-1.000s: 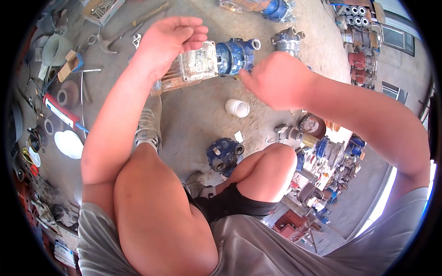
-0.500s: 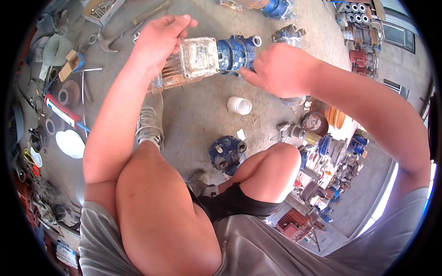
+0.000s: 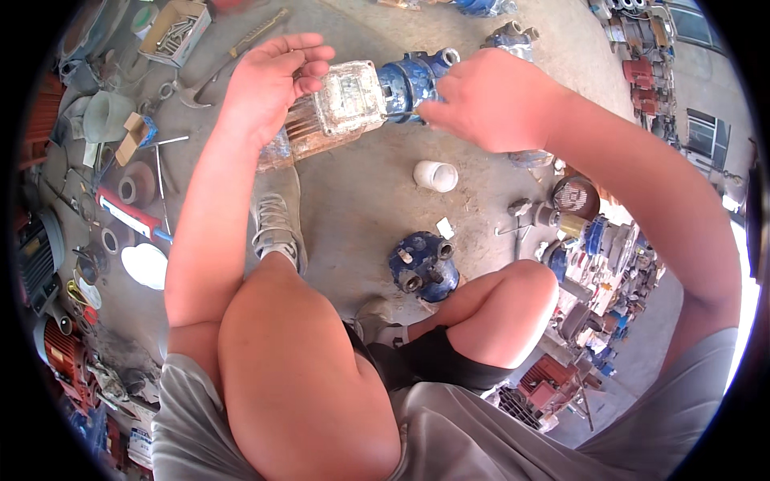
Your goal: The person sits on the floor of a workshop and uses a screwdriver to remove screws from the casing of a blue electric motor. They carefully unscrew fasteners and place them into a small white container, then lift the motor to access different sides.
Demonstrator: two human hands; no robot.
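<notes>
An old pump motor (image 3: pixel 345 100), with a rusty finned body and a blue pump head (image 3: pixel 409 76), lies on the concrete floor in front of my knees. My left hand (image 3: pixel 269 88) rests against its finned rear end, fingers spread and slightly curled. My right hand (image 3: pixel 489 100) is closed in a fist around a thin metal tool (image 3: pixel 399 118), whose tip touches the blue pump head. I am squatting, and my left shoe (image 3: pixel 277 228) stands just below the motor.
A white plastic fitting (image 3: pixel 435 175) and a loose blue pump housing (image 3: pixel 423 267) lie on the floor near my knees. A box of bolts (image 3: pixel 172 28), a wrench (image 3: pixel 200 84), a white disc (image 3: pixel 146 264) and motors (image 3: pixel 36 248) crowd the left. Machine parts (image 3: pixel 593 240) pile up at right.
My right hand has moved left and down onto the blue pump head. My left hand has come down from above the motor onto its rear end.
</notes>
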